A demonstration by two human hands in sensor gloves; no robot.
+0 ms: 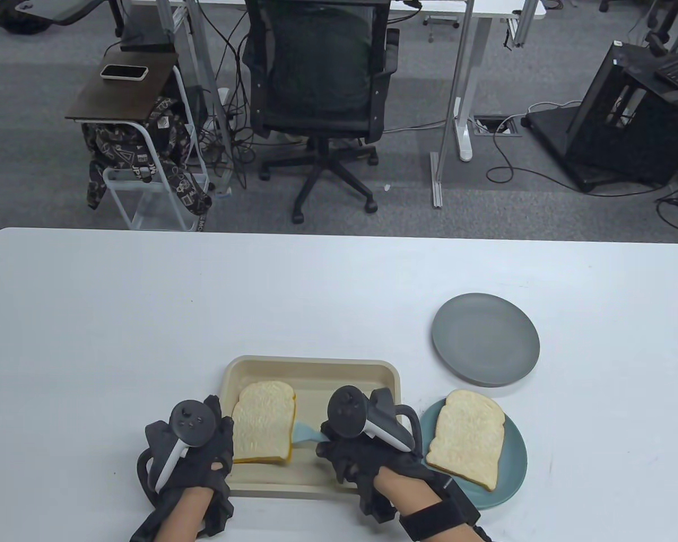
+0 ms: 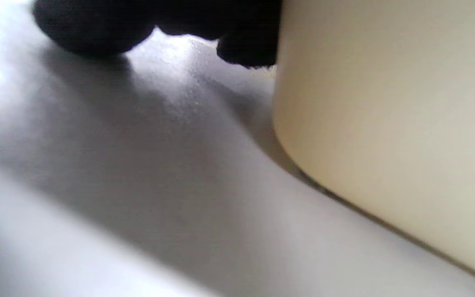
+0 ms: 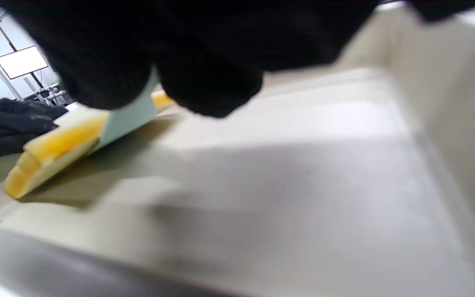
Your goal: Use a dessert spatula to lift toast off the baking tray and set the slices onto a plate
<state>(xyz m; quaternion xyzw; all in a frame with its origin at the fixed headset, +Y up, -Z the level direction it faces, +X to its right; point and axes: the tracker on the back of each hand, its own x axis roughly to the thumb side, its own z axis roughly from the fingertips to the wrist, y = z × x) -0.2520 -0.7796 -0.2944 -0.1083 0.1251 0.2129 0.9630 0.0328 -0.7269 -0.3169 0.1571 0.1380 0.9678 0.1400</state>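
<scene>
A beige baking tray (image 1: 316, 370) sits at the table's near middle with one toast slice (image 1: 264, 420) lying in its left half. My right hand (image 1: 344, 454) grips a pale blue dessert spatula (image 1: 308, 433) whose blade is slid under the slice's right edge; in the right wrist view the spatula (image 3: 128, 117) lifts that side of the toast (image 3: 60, 146). My left hand (image 1: 195, 451) rests at the tray's left side, with fingertips (image 2: 245, 49) against the tray wall (image 2: 386, 123). A second toast slice (image 1: 469, 437) lies on a teal plate (image 1: 514, 468) right of the tray.
An empty grey plate (image 1: 486, 339) stands behind the teal one. Beyond the far table edge are an office chair (image 1: 322, 84), a side table with a phone (image 1: 124, 72) and desk legs.
</scene>
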